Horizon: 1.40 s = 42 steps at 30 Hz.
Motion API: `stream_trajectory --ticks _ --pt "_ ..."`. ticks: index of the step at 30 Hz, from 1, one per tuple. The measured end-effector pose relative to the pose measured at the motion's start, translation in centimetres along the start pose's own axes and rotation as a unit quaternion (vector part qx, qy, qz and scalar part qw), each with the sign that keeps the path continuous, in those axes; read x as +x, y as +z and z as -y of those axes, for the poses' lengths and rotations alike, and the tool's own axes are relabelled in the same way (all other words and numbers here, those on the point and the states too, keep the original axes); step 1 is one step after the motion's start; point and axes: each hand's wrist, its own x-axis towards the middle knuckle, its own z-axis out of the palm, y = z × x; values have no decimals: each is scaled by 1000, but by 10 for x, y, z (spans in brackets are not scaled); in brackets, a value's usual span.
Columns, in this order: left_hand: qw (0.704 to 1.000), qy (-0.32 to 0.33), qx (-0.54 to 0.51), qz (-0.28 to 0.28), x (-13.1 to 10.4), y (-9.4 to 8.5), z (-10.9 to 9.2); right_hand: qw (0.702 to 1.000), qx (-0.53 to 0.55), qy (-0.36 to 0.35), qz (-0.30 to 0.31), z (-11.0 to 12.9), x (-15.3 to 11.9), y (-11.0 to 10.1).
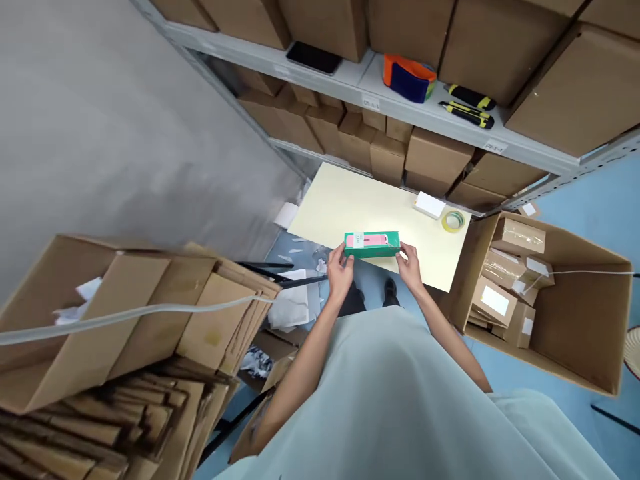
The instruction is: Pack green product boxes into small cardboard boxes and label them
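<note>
A long green box [371, 251] with a pink item pictured on its top lies level near the front edge of the cream table [345, 193]. My left hand [341, 269] grips its left end between thumb and fingers. At the right end, my right hand [409, 265] pinches the corner of the same box. Behind and to the right on the table are a small white box [429, 205] and a roll of tape [453, 221].
Metal shelves [400, 110] with cartons, a phone [314, 58] and two cutters [467, 115] rise behind the table. An open carton [580, 320] holding parcels stands right; folded cardboard [200, 293] is stacked left, crossed by a pale strap [145, 312].
</note>
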Motion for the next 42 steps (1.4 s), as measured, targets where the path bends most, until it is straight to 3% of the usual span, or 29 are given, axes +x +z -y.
stream_trajectory --ticks 4,8,12,18,21,25,30,33,36,42 --pt "996 -70 19 58 45 12 15 998 -12 45 -37 -20 23 8" --pt "981 -125 80 129 88 13 29 993 -39 101 -56 -25 48 18" --pt "957 -135 136 220 130 7 38 984 -51 146 -86 -21 65 35" --pt "930 -122 172 302 179 -3 47 976 -35 179 -118 -16 79 71" --pt "920 -103 193 325 191 -14 54 972 -25 191 -136 -17 76 82" --pt "896 27 242 371 197 -26 59 959 -32 224 -172 -20 64 85" --pt "839 133 301 434 198 -15 50 951 -47 255 -166 -21 61 93" --pt "831 123 332 430 202 -3 38 958 -52 250 -133 -16 71 98" --pt "843 88 332 415 209 1 27 966 -53 234 -96 -8 85 95" --pt "890 6 286 357 214 -8 15 977 -26 200 -73 13 112 62"
